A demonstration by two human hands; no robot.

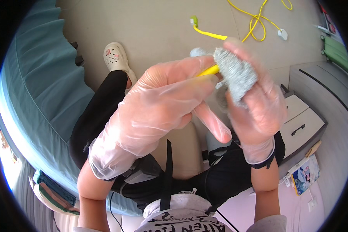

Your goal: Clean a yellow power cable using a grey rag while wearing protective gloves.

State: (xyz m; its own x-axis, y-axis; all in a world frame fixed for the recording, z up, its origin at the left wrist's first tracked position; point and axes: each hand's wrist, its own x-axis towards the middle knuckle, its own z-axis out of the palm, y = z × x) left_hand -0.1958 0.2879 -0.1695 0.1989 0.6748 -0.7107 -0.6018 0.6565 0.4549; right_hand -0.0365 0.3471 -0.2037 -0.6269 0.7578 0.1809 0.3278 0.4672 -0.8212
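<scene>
Both my hands wear clear plastic gloves and are raised before me. My left hand (162,101) pinches a yellow cable (209,70) between thumb and fingers. Against the cable, my right hand (258,101) holds a grey-blue fluffy cloth (236,75); this hand is somewhat blurred. Beyond the hands the cable runs on to a green and white plug end (194,21). More yellow cable (256,21) lies looped on the floor, with a white adapter (282,34) at one end.
A bed with a blue-green cover (46,66) stands at the left. A cream clog (114,56) is on my foot. At the right are a drawer cabinet (307,127) and a green suitcase (337,53). A picture book (306,174) is at the lower right.
</scene>
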